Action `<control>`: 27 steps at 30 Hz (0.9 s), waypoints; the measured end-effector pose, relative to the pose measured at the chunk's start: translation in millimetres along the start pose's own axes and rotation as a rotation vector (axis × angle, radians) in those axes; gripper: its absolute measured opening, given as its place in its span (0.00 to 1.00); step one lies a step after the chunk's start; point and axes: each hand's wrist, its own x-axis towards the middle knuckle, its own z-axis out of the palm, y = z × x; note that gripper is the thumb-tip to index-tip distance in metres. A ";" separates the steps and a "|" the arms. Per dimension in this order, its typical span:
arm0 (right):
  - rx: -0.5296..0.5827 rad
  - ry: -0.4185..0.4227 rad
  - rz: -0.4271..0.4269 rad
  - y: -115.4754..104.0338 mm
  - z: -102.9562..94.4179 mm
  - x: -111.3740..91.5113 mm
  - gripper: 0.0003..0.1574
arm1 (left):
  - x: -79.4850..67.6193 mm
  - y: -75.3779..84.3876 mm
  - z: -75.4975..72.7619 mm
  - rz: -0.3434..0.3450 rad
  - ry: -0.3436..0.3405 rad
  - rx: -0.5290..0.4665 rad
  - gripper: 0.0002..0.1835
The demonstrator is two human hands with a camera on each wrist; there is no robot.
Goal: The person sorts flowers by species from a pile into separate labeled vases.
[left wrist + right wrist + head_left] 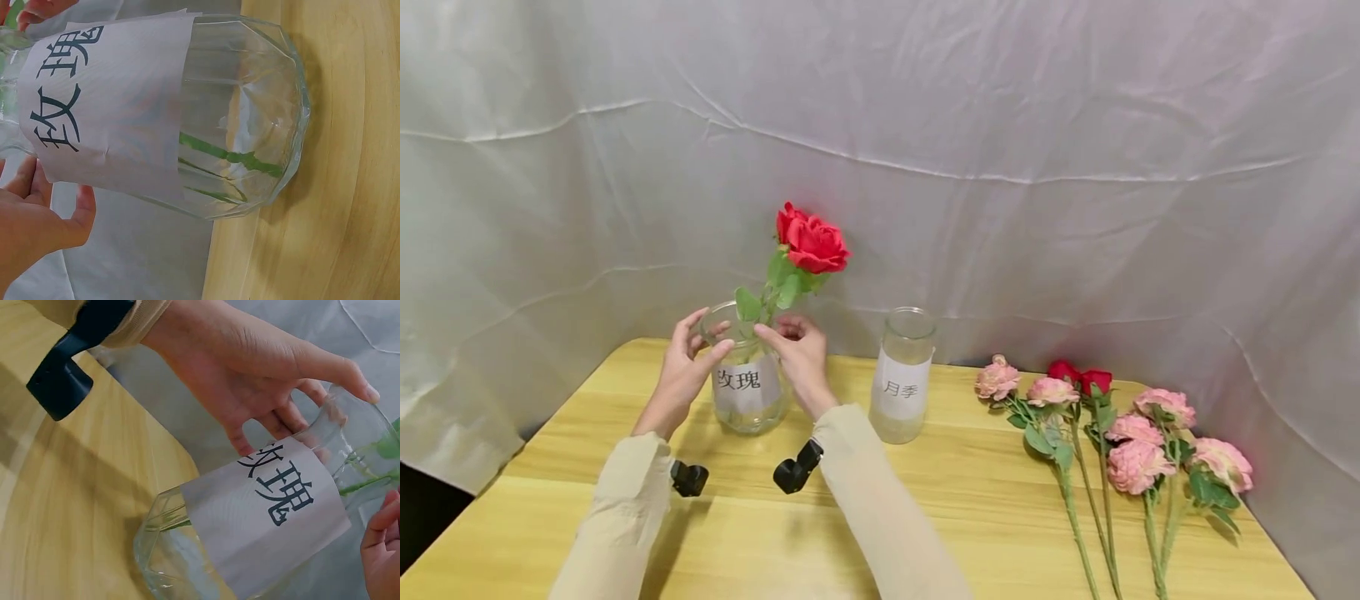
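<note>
A clear glass vase (752, 412) with a white paper label (119, 100) stands at the left of the table. Red roses (817, 243) lean to the right out of its mouth, and their green stems (250, 162) reach down near the bottom inside. My left hand (681, 375) grips the neck from the left; its thumb (356, 381) lies at the rim, the fingers behind the glass. From the right, my right hand (801, 358) holds the neck near the rim, close to the stems, with its thumb in front and fingers partly hidden.
Right of the hands stands a second, narrower labelled glass vase (898, 425). Several pink flowers (1137, 465) and red roses (1096, 382) lie with long stems across the right side of the wooden table (985, 517). A grey cloth (970, 242) hangs behind.
</note>
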 end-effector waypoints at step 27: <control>-0.040 -0.273 -0.235 -47.8 -46.0 -38.9 0.12 | 0.6 2.1 -0.6 -0.019 -0.008 -0.024 0.41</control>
